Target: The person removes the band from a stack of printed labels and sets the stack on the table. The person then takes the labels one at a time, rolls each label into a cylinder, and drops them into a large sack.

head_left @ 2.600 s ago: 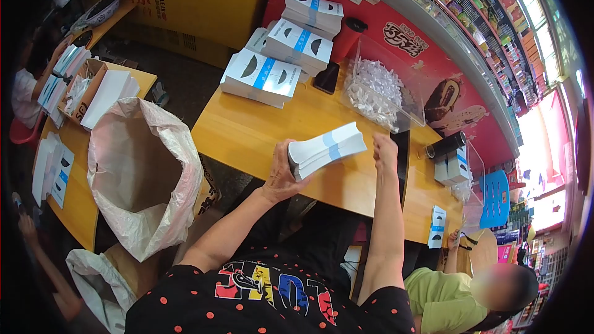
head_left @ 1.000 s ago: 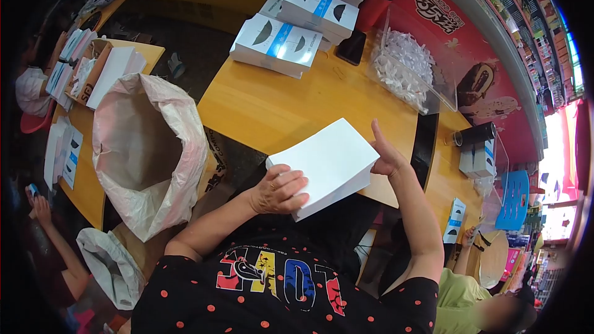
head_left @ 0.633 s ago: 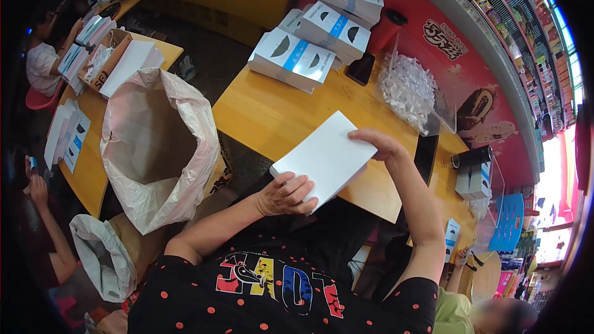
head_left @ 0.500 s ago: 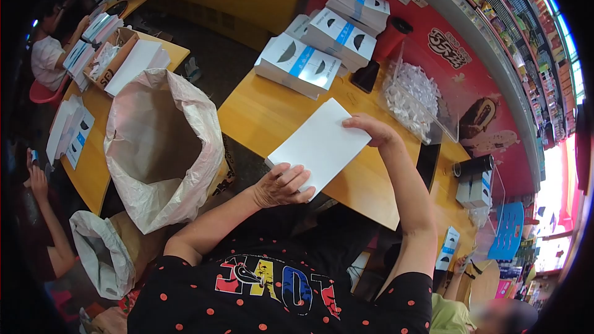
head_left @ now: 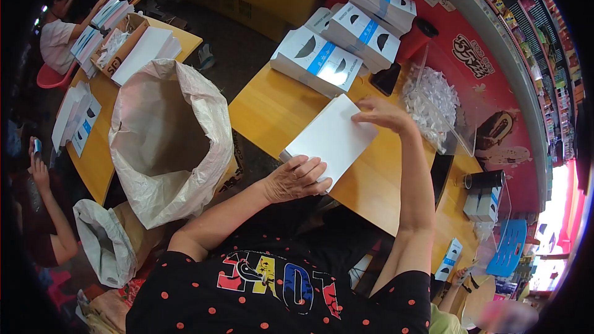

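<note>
A thick stack of white sheets (head_left: pixel 331 139) is tilted over the near edge of the wooden table (head_left: pixel 266 108), its blank side up. My left hand (head_left: pixel 297 178) grips the stack's lower left corner, thumb hidden beneath. My right hand (head_left: pixel 380 114) is at the upper right edge, fingers bent and apart; whether the fingertips touch the paper is hard to tell. Beyond lie banded stacks (head_left: pixel 317 60) with blue strips and dark umbrella-like prints. A clear bin (head_left: pixel 433 108) of white paper strips stands to the right, near a black phone (head_left: pixel 386 78).
An open white woven sack (head_left: pixel 170 142) stands left of the table, with a smaller sack (head_left: pixel 106 244) below it. The left table holds a cardboard box (head_left: pixel 120 43) and paper stacks. Other people sit at the far left and lower right. A dark cup (head_left: pixel 484 179) lies at right.
The stack, earlier held with its blue band showing, now has its blank face up. My right hand came onto its far edge and has since loosened. The view has shifted.
</note>
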Demonstrator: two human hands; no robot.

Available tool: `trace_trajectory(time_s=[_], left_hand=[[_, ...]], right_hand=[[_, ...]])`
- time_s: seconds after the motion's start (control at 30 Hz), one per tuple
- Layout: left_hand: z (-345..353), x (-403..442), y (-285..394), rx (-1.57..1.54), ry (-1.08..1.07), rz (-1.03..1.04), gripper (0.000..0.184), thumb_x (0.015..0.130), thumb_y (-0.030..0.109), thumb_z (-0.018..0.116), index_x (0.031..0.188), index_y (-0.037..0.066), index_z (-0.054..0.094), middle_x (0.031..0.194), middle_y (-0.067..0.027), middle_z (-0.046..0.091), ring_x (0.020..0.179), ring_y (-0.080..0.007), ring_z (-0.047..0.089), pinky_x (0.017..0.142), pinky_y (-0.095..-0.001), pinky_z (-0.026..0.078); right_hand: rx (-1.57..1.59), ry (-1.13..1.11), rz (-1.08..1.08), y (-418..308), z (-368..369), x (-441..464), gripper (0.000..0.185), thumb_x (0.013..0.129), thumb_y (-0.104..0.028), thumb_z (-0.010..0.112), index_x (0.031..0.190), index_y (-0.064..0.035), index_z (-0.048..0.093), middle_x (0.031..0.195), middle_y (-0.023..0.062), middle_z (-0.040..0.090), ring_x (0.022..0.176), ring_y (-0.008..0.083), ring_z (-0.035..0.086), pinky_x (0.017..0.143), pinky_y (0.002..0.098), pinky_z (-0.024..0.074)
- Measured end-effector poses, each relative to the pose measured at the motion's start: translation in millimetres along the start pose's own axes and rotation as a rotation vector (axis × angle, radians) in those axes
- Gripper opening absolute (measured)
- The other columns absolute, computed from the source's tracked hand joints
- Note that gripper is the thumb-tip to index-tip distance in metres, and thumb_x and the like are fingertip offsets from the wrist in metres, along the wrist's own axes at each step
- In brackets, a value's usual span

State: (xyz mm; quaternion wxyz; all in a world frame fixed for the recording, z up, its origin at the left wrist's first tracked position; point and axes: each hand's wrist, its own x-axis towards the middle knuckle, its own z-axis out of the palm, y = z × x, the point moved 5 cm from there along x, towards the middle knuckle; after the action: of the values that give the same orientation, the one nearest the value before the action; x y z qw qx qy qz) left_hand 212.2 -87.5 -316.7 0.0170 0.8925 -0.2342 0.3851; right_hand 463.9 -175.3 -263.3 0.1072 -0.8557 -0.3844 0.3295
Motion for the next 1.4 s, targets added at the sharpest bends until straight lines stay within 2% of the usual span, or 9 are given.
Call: trace_trajectory(time_s=[0.1,0.27,0.47,0.6,0.7,0.83,0.97,1.2,1.4], left_hand=[[-3.6,3.2,-0.9,-0.045,-0.001,-0.013,0.036,0.082,0.026,0.056,0.115,0.021,0.043,0.117,-0.0036,0.046,0.116,-0.0184,0.042,0.103,-0.0359,0.028],[-5.1,2.3,0.5,-0.043,-0.006,-0.018,0.033,0.084,0.026,0.055,0.115,0.022,0.044,0.118,-0.0044,0.045,0.117,-0.0190,0.042,0.104,-0.0372,0.028],[-34.3,10.4,-9.6,-0.550,-0.168,-0.081,0.077,0.068,0.041,0.075,0.132,0.019,0.041,0.135,-0.0100,0.040,0.132,-0.0274,0.033,0.111,-0.0479,0.019],[-54.1,21.3,-53.0,-0.766,0.092,-0.500,0.070,0.082,0.047,0.063,0.135,0.007,0.040,0.141,-0.0173,0.037,0.133,-0.0294,0.033,0.111,-0.0439,0.019],[1.8,13.3,-94.0,-1.457,0.019,-1.061,0.069,0.092,0.049,0.045,0.141,0.003,0.030,0.145,-0.0147,0.033,0.134,-0.0250,0.030,0.110,-0.0363,0.023],[55.6,20.3,-90.4,-1.975,-0.139,-1.204,0.059,0.097,0.041,0.038,0.142,0.003,0.028,0.142,-0.0105,0.037,0.127,-0.0173,0.039,0.105,-0.0293,0.032],[48.8,26.3,-87.6,-1.791,-0.272,-1.141,0.057,0.096,0.032,0.043,0.142,0.003,0.028,0.140,-0.0109,0.039,0.124,-0.0172,0.042,0.102,-0.0285,0.034],[51.4,28.6,-80.1,-1.669,-0.210,-1.177,0.057,0.092,0.019,0.045,0.143,0.003,0.026,0.140,-0.0127,0.037,0.122,-0.0177,0.043,0.099,-0.0269,0.036],[55.7,21.8,-83.7,-1.813,-0.003,-1.183,0.057,0.095,0.025,0.043,0.143,0.001,0.024,0.143,-0.0133,0.034,0.127,-0.0190,0.039,0.103,-0.0281,0.033]], right_hand=[[0.597,0.007,-0.004,-3.4,-6.9,-27.2,0.078,0.082,-0.044,0.065,0.137,0.0019,0.036,0.136,0.0167,0.045,0.119,0.0229,0.048,0.100,0.0311,0.0372],[0.138,0.371,0.087,5.5,8.7,-58.5,0.070,0.085,-0.040,0.063,0.133,0.0053,0.040,0.136,0.0188,0.045,0.122,0.0237,0.047,0.100,0.0305,0.0370],[1.187,1.017,0.021,10.6,112.6,-106.8,0.052,0.096,-0.023,0.050,0.135,0.0084,0.034,0.140,0.0187,0.038,0.128,0.0232,0.040,0.104,0.0317,0.0327],[1.611,1.072,-0.048,-21.4,170.2,-111.3,0.059,0.099,-0.031,0.042,0.143,0.0005,0.021,0.150,0.0125,0.022,0.136,0.0224,0.027,0.109,0.0322,0.0236],[1.650,1.070,-0.044,-32.1,181.3,-100.2,0.062,0.099,-0.039,0.035,0.145,-0.0022,0.014,0.152,0.0118,0.014,0.139,0.0221,0.019,0.112,0.0328,0.0180],[1.655,1.130,-0.092,-44.7,171.0,-85.0,0.066,0.099,-0.044,0.032,0.145,-0.0011,0.014,0.151,0.0133,0.017,0.139,0.0205,0.019,0.112,0.0322,0.0177],[1.635,1.084,-0.211,-42.6,165.2,-61.0,0.059,0.099,-0.042,0.034,0.137,0.0022,0.032,0.137,0.0148,0.040,0.124,0.0212,0.041,0.103,0.0324,0.0326],[1.465,0.883,-0.027,-25.2,141.7,-50.0,0.048,0.098,-0.029,0.035,0.133,0.0038,0.035,0.127,0.0124,0.045,0.114,0.0211,0.044,0.100,0.0318,0.0330],[1.389,0.943,0.080,7.5,110.1,-67.8,0.070,0.096,-0.052,0.033,0.141,0.0022,0.028,0.141,0.0197,0.037,0.126,0.0243,0.042,0.103,0.0359,0.0315]])
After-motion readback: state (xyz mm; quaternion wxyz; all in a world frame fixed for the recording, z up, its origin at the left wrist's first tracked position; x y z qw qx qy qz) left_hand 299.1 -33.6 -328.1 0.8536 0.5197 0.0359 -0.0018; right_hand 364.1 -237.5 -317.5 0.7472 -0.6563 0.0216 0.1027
